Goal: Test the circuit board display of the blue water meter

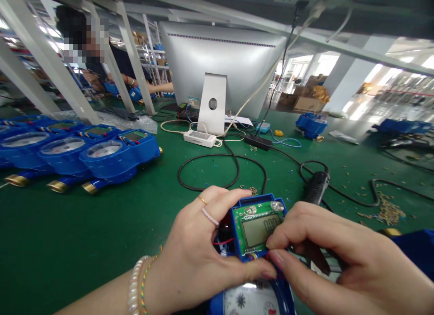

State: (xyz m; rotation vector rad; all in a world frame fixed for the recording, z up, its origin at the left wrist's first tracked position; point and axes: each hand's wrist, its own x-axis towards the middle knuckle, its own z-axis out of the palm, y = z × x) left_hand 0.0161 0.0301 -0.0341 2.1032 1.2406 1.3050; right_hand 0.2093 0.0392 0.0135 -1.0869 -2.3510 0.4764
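Two hands close in on one blue water meter at the near edge of the green bench. Left hand grasps the meter's housing, thumb pressed below the green circuit board. Right hand pinches the board's right edge, fingertips on the LCD's corner. Beyond the fingers, black cables loop; finished meters line up left of the knuckles.
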